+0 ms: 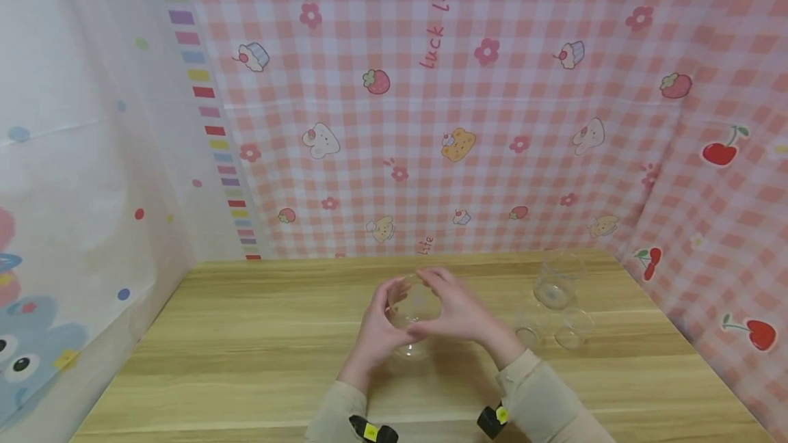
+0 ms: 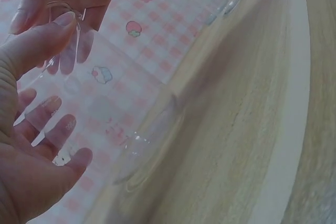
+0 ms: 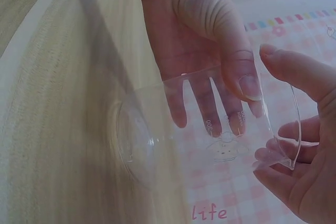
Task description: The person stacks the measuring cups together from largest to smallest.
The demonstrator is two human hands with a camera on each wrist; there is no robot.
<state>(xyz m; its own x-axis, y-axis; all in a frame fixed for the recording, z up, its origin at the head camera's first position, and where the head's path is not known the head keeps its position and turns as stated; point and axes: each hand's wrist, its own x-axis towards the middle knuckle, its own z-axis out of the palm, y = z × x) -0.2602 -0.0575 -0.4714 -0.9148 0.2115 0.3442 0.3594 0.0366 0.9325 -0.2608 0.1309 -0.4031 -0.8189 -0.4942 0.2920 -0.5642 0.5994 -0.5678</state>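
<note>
A clear graduated beaker [image 1: 415,303] is between both hands over the middle of the wooden table. My left hand [image 1: 378,329] grips its left side, thumb near the rim and fingers spread round the wall. On the opposite side my right hand [image 1: 458,313] curls round the rim end. In the right wrist view the beaker [image 3: 157,129] lies tilted, printed marks on its wall and a spout at the lip. Through the clear wall in the left wrist view, the left hand's fingers [image 2: 63,127] show. Whether the base touches the table is hard to tell.
At the table's right stand a larger clear beaker [image 1: 554,294] and two smaller clear vessels, one to the left [image 1: 527,335] and one to the right [image 1: 572,335]. A pink checked cloth [image 1: 418,176] hangs behind the wooden table [image 1: 246,347], with patterned cloths on both sides.
</note>
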